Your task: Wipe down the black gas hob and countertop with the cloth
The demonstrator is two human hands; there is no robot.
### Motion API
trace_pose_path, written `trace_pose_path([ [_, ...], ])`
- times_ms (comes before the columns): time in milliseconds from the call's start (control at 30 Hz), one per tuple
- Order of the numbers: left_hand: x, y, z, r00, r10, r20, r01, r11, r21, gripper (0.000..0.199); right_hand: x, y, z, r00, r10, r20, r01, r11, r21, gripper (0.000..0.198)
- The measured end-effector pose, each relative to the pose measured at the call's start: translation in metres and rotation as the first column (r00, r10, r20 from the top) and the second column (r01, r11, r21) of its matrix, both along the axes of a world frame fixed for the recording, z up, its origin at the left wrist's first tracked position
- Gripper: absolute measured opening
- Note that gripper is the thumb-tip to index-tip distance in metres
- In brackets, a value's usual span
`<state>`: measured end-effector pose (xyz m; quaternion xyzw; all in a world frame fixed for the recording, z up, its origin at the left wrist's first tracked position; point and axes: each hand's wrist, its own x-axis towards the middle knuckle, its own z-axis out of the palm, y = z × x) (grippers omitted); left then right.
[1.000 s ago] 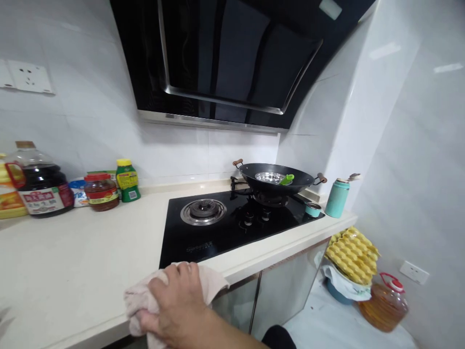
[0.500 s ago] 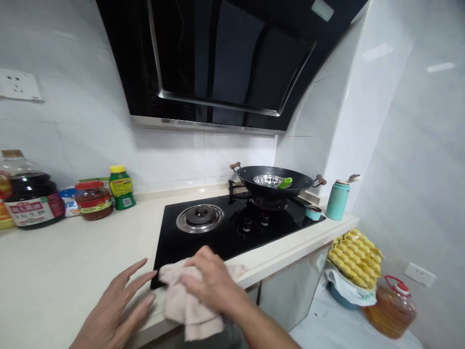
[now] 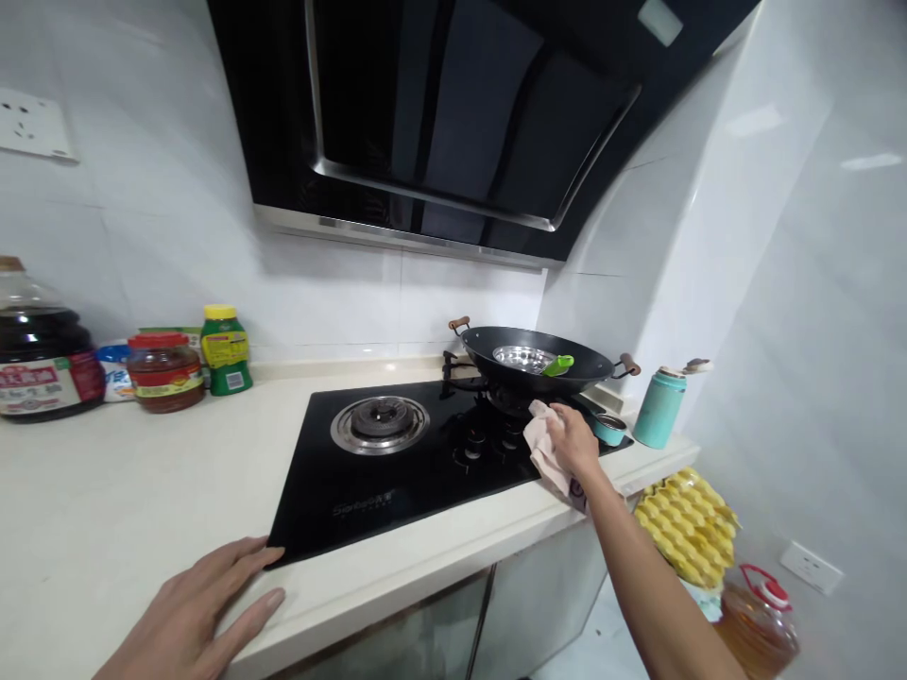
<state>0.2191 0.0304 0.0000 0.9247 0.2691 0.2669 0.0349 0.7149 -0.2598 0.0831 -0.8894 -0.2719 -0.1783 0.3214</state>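
Note:
My right hand (image 3: 575, 442) is closed on a pale pink cloth (image 3: 544, 444) at the right front part of the black gas stove (image 3: 418, 486), beside the control knobs (image 3: 473, 440). Part of the cloth hangs toward the counter's front edge. My left hand (image 3: 198, 604) lies with fingers stretched on the white counter (image 3: 142, 501), fingertips at the stove's front left corner. On the right burner sits a black wok (image 3: 496, 364) with wooden handles, holding a perforated metal strainer (image 3: 522, 359) and a green-handled utensil (image 3: 558, 365). The left burner (image 3: 383, 420) is uncovered.
A teal flask (image 3: 658, 408) and a small teal cup (image 3: 609, 430) stand right of the stove. Along the left wall are a dark sauce bottle (image 3: 42, 364), a red-lidded jar (image 3: 166, 373) and a green bottle (image 3: 227, 354). The range hood (image 3: 453, 123) hangs overhead.
My right hand has carried the cloth from the stove's front left corner across to its right side. My left hand has lowered a little, onto the counter at the corner.

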Motion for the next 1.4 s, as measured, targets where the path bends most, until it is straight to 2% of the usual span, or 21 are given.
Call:
trace_pose_path([
  [100,0.0,0.004,-0.002,1.0,0.01,-0.013,-0.009,1.0,0.019,0.047,0.014,0.014,0.001,0.999,-0.045,-0.031,0.04,0.99,-0.135,0.043],
  [233,0.001,-0.001,0.004,0.999,0.028,-0.029,-0.028,0.999,0.022,0.05,0.003,0.022,-0.007,0.998,-0.053,-0.021,0.045,0.958,-0.282,0.04],
  [400,0.003,-0.013,0.014,0.998,0.016,-0.057,-0.017,1.0,-0.025,0.055,-0.042,0.01,-0.013,0.999,-0.031,0.023,0.037,0.921,-0.387,0.041],
  [533,0.005,-0.017,0.018,0.999,0.005,-0.052,-0.008,0.998,-0.065,0.058,-0.092,0.008,-0.014,0.999,0.006,0.054,0.017,0.91,-0.415,0.04],
  [667,0.006,-0.017,0.018,1.0,0.006,-0.024,-0.009,0.996,-0.085,0.057,-0.151,0.029,-0.013,0.984,0.17,0.056,-0.135,0.91,-0.392,0.036],
  [800,0.006,-0.014,0.019,1.0,0.0,0.002,0.0,0.999,-0.051,0.056,-0.205,0.064,-0.01,0.938,0.342,0.062,-0.299,0.885,-0.357,0.033],
  [933,0.006,-0.01,0.019,0.999,-0.02,0.039,0.021,0.999,-0.034,0.059,-0.248,0.094,-0.003,0.864,0.501,0.043,-0.457,0.818,-0.349,0.036],
  [1033,0.008,-0.01,0.019,0.991,-0.033,0.131,0.033,0.999,0.004,0.056,-0.275,0.107,0.001,0.798,0.603,0.004,-0.569,0.754,-0.327,0.042],
  [1133,0.019,-0.022,0.024,0.957,-0.099,0.271,0.079,0.993,0.084,0.051,-0.297,0.116,-0.001,0.701,0.711,-0.05,-0.702,0.677,-0.22,0.042],
  [1167,0.025,-0.028,0.027,0.944,-0.145,0.297,0.115,0.987,0.116,0.051,-0.3,0.119,-0.003,0.663,0.746,-0.064,-0.746,0.651,-0.141,0.041],
  [1233,0.041,-0.043,0.034,0.921,-0.241,0.306,0.19,0.964,0.189,0.053,-0.3,0.124,-0.009,0.602,0.795,-0.075,-0.789,0.607,0.097,0.037],
  [1333,0.071,-0.063,0.039,0.93,-0.279,0.24,0.216,0.941,0.26,0.055,-0.278,0.124,-0.018,0.597,0.801,-0.042,-0.69,0.539,0.483,0.03],
  [1400,0.09,-0.072,0.038,0.956,-0.249,0.156,0.199,0.94,0.277,0.056,-0.248,0.113,-0.023,0.636,0.771,-0.029,-0.611,0.526,0.591,0.023],
])
